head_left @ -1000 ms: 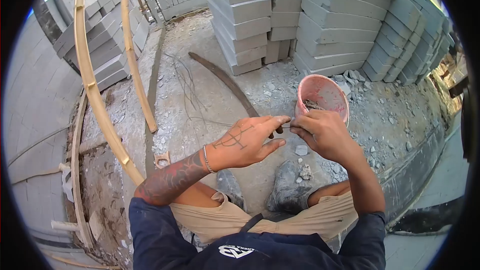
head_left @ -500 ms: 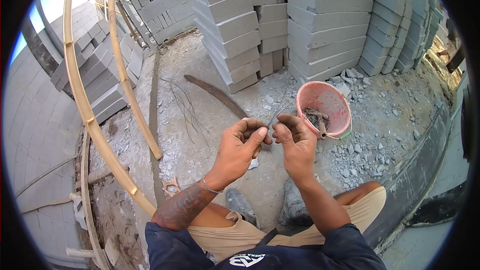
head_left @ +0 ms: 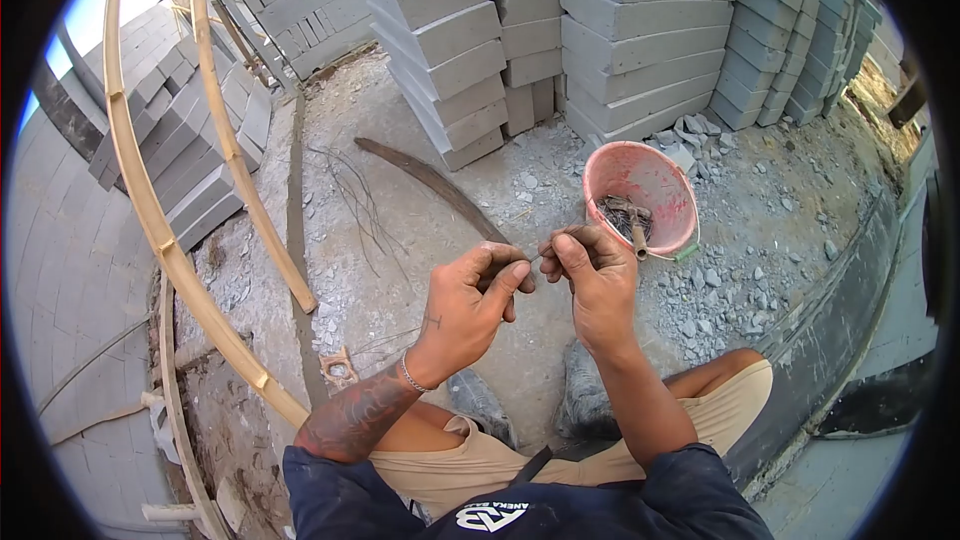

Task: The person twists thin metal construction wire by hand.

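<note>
My left hand [head_left: 475, 290] is closed in a pinch, thumb against the fingers. Thin dark wires [head_left: 385, 342] show behind its wrist and seem to come from its grip. Just to the right, my right hand [head_left: 597, 285] is also closed, thumb pressed to the fingertips; whatever lies between them is too small to make out. The fingertips of both hands are close together. Beyond the right hand stands a pink bucket [head_left: 638, 155] with dark scraps and a tool handle [head_left: 639, 240] inside. More loose wires [head_left: 365, 210] lie on the ground.
Stacks of grey blocks [head_left: 640, 30] stand ahead. A dark curved strip of wood [head_left: 430, 180] lies on the concrete. Long bamboo strips [head_left: 175, 265] lean at the left. Broken rubble [head_left: 710, 290] lies at the right, and a small wooden piece [head_left: 338, 368] sits near my left forearm.
The wires that pointed up and away between my hands now trail toward the lower left. My fingertips have drawn slightly apart. The view has shifted a little.
</note>
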The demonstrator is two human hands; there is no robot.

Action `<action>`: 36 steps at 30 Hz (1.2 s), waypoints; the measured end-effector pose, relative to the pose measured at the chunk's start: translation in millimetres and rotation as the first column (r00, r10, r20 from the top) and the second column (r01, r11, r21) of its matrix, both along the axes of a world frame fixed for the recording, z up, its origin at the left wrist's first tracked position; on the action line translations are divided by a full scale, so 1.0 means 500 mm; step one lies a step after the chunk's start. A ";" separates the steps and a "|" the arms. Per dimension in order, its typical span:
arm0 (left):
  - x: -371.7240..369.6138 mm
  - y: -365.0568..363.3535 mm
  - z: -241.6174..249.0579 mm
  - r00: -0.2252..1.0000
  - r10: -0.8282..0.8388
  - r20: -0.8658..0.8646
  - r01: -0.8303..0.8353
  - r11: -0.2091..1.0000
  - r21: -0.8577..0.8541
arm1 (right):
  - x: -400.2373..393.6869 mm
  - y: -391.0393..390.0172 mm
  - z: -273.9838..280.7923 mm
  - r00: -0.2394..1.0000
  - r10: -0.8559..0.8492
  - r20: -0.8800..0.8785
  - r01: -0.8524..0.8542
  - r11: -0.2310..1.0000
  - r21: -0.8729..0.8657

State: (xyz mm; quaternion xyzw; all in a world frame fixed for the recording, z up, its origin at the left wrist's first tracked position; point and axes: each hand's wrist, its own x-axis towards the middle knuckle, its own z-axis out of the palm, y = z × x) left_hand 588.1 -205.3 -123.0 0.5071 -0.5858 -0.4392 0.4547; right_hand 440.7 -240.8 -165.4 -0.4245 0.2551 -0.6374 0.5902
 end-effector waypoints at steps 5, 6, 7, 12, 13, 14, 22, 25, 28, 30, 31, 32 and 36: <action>-0.007 -0.004 -0.003 0.999 0.051 0.018 -0.050 0.996 -0.074 | -0.011 0.000 -0.007 0.998 -0.044 0.034 0.044 0.999 0.020; -0.006 -0.006 -0.003 0.999 0.051 0.017 -0.049 0.996 -0.076 | -0.014 -0.001 -0.007 0.996 -0.081 0.037 0.080 0.996 0.030; -0.002 -0.008 -0.004 0.998 0.045 0.040 -0.043 0.997 -0.060 | -0.020 -0.004 -0.006 0.996 -0.083 0.037 0.082 0.996 0.028; 0.008 -0.011 -0.015 0.958 0.010 0.285 0.046 0.981 -0.188 | -0.082 -0.027 0.012 0.988 -0.150 -0.031 0.149 0.988 -0.028; 0.006 -0.008 -0.006 0.937 0.040 0.347 0.042 0.973 -0.227 | -0.091 -0.024 0.023 0.988 -0.138 -0.075 0.136 0.990 -0.040; 0.005 -0.006 0.001 0.911 0.078 0.406 0.037 0.963 -0.268 | -0.108 -0.023 0.036 0.986 -0.147 -0.081 0.144 0.989 -0.045; 0.025 -0.018 0.035 0.895 0.073 0.440 0.083 0.942 -0.324 | -0.221 -0.042 0.163 0.154 -0.685 -0.712 -0.310 0.650 -0.694; 0.023 -0.019 0.056 0.900 0.067 0.430 0.090 0.938 -0.335 | -0.228 -0.046 0.220 0.115 -0.969 -0.217 -0.471 0.139 -0.871; 0.026 -0.020 0.098 0.877 0.078 0.474 0.135 0.907 -0.399 | -0.246 -0.085 0.226 0.190 -0.897 -0.399 -0.536 0.246 -0.808; 0.041 -0.020 0.140 0.848 0.097 0.520 0.174 0.877 -0.447 | -0.246 -0.095 0.219 0.252 -0.831 -0.496 -0.549 0.299 -0.780; 0.054 -0.021 0.162 0.789 0.115 0.603 0.229 0.857 -0.462 | -0.237 -0.093 0.218 0.273 -0.782 -0.560 -0.538 0.359 -0.763; 0.067 -0.021 0.186 0.721 0.135 0.679 0.287 0.835 -0.470 | -0.225 -0.091 0.217 0.293 -0.729 -0.619 -0.525 0.418 -0.741; 0.107 -0.012 0.237 0.665 0.233 0.710 0.247 0.828 -0.503 | -0.156 -0.071 0.199 0.450 -0.660 -0.601 -0.346 0.491 -0.799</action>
